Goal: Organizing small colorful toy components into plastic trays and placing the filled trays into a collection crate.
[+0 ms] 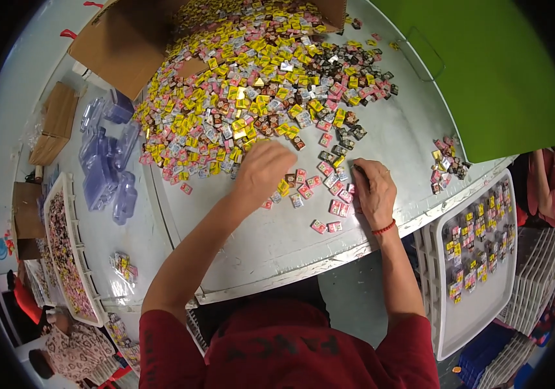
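Loose packets [335, 188] on desk [258, 253]: judged light, stiff, slick; I'd pinch edges. Left hand [264, 170] at their nine o'clock, right hand [376, 194] three: fingers curled; contents, I cannot tell.

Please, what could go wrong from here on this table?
The right hand might knock loose packs beside it off the table. The left hand, at the edge of the pile, could make packs slide down. The small cluster near the table's right edge may get bumped off.
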Demonstrator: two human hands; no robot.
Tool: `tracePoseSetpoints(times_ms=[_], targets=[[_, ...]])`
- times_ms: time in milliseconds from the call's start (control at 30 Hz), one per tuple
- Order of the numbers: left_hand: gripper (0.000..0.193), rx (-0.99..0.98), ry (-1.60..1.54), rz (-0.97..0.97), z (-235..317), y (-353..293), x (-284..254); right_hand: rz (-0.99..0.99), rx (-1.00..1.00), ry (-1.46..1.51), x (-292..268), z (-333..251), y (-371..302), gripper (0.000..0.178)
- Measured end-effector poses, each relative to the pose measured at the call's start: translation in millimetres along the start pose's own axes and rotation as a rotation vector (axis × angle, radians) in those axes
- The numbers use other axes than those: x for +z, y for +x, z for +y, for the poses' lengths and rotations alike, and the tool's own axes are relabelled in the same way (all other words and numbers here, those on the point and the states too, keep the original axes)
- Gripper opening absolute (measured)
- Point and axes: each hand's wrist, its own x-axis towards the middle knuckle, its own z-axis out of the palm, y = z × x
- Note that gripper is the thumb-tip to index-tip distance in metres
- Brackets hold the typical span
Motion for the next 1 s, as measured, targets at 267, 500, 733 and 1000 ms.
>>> tracePoseSetpoints(times_ms=[267,500,733,1000], targets=[[0.014,-0.123,0.131,0.137,-21,17,16,0.063,0.183,0.315,-7,0,-5,0.018],[0.017,-0.139,0.195,0.036,4,24,28,0.024,-0.038,-0.024,0,-5,-11,0.024],[0.012,-0.21,0.181,0.141,-4,10,15,-0.064,-0.123,-0.192,-2,17,1,0.026],[0.015,-0.404,0.145,0.239,54,-111,-107,-0.04,-0.048,-0.064,-2,17,1,0.026]])
